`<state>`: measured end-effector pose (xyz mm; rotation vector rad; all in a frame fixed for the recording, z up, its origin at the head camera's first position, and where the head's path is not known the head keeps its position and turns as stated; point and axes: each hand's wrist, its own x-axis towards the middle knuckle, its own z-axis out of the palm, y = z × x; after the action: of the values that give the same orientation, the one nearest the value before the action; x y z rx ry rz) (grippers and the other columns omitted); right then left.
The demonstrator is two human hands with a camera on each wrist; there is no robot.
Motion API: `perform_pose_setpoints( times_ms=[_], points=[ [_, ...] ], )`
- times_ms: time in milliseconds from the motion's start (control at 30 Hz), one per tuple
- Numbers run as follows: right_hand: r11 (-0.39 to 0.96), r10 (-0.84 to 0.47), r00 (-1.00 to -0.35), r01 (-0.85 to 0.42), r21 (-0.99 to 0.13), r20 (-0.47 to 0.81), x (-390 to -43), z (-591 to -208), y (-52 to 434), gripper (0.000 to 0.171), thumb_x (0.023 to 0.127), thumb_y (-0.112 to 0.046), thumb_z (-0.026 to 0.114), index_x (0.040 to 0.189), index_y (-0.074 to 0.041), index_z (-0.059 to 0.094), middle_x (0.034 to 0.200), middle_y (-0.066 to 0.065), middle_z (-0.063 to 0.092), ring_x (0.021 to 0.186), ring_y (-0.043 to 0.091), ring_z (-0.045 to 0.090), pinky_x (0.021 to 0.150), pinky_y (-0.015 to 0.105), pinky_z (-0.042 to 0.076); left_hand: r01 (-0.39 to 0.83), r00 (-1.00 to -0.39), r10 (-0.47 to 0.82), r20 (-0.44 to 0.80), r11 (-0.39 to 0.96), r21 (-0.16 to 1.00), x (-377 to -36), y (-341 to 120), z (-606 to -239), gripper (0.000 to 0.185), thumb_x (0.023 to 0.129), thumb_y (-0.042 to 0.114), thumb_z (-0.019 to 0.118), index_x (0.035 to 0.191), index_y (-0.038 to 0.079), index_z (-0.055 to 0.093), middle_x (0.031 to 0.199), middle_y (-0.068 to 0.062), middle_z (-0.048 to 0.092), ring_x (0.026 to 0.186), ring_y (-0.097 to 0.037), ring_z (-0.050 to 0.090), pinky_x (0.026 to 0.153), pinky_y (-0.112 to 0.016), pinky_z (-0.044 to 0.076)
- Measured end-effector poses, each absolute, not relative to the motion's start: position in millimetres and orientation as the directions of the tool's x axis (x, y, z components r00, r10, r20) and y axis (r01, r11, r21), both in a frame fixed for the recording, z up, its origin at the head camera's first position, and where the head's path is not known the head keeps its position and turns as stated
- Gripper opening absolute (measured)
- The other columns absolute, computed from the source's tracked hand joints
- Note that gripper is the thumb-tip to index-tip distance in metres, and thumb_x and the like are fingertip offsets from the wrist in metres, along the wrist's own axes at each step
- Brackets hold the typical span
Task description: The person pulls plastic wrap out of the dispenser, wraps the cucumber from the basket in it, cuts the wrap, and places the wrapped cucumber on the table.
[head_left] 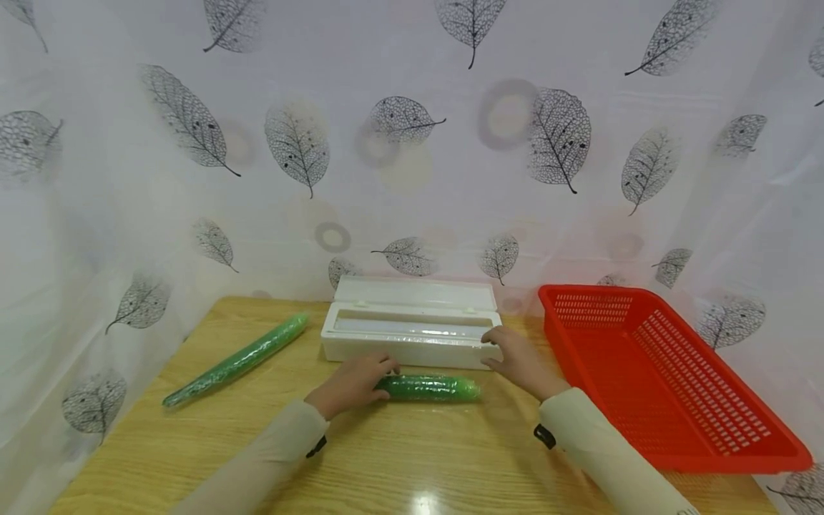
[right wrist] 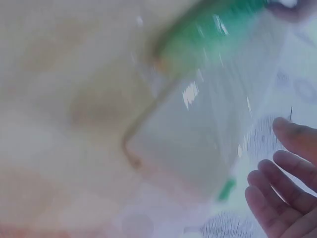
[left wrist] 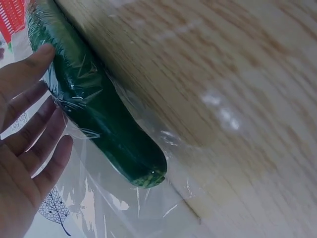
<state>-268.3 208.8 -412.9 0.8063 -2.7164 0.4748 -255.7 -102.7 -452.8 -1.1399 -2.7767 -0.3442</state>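
While one long cucumber (head_left: 237, 360) lies fully wrapped at approx 10 o'clock on the table (head_left: 412, 450), the 2nd, shorter cucumber (head_left: 430, 388) sits at table centre, just in front of the white cling-film dispenser (head_left: 412, 330), w/ film already round it. Judging by that, wrap job looks mostly done: left wrist view shows film hugging the body, but a loose flap trails off past the end onto the table, so ends likely still need tucking.

Left hand (head_left: 352, 383) rests on the short cucumber's left end, fingers (left wrist: 34, 124) straight and relaxed, touching film, not clenched. Right hand (head_left: 520, 359) is at approx 3 o'clock of it, at the dispenser's right end, fingers loosely extended, holding nothing as far as I can tell; right wrist view too blurred to confirm.

Red basket (head_left: 669, 379) at 3 o'clock holds nothing; neither cucumber in it yet.
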Motion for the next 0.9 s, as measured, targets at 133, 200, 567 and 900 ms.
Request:
perform_pose_setpoints(
  times_ms=[133,200,567,900],
  points=[
    [0.806,-0.467,-0.839,-0.534,-0.256,0.28,-287,-399,222,0.032,0.074,-0.012,0.078,0.099,0.002,0.064,0.096,0.014,0.068,0.087,0.029,0.064,0.08,0.043,0.055,0.711,-0.703,0.682,0.203,0.682,0.169,-256,-101,-451,0.038,0.077,0.025,0.076,0.109,0.015,0.06,0.1,0.001,0.06,0.091,-0.013,0.06,0.079,-0.028,0.053],
    [0.808,-0.479,-0.847,-0.528,-0.263,0.23,-295,-396,227,0.034,0.075,-0.014,0.078,0.102,0.002,0.065,0.099,0.015,0.068,0.091,0.031,0.064,0.083,0.045,0.054,0.721,-0.692,0.69,0.213,0.673,0.164,-258,-98,-449,0.037,0.078,0.026,0.075,0.109,0.014,0.06,0.1,0.001,0.06,0.09,-0.012,0.059,0.079,-0.027,0.053],
    [0.759,-0.582,-0.803,-0.593,-0.268,0.128,-319,-408,233,0.043,0.074,-0.022,0.079,0.106,0.004,0.064,0.102,0.016,0.067,0.088,0.026,0.063,0.081,0.041,0.055,0.737,-0.646,0.7,0.303,0.676,0.01,-271,-42,-417,0.024,0.083,0.028,0.071,0.103,0.015,0.066,0.098,0.002,0.065,0.087,-0.012,0.061,0.08,-0.027,0.053],
    [0.719,-0.639,-0.751,-0.659,-0.221,0.163,-329,-416,238,0.04,0.073,-0.018,0.079,0.106,0.002,0.068,0.107,0.016,0.068,0.098,0.03,0.063,0.086,0.042,0.054,0.659,-0.686,0.645,0.337,0.747,-0.087,-297,38,-401,0.023,0.085,0.037,0.067,0.102,0.021,0.071,0.093,0.005,0.067,0.081,-0.01,0.061,0.07,-0.022,0.052]
  ],
)
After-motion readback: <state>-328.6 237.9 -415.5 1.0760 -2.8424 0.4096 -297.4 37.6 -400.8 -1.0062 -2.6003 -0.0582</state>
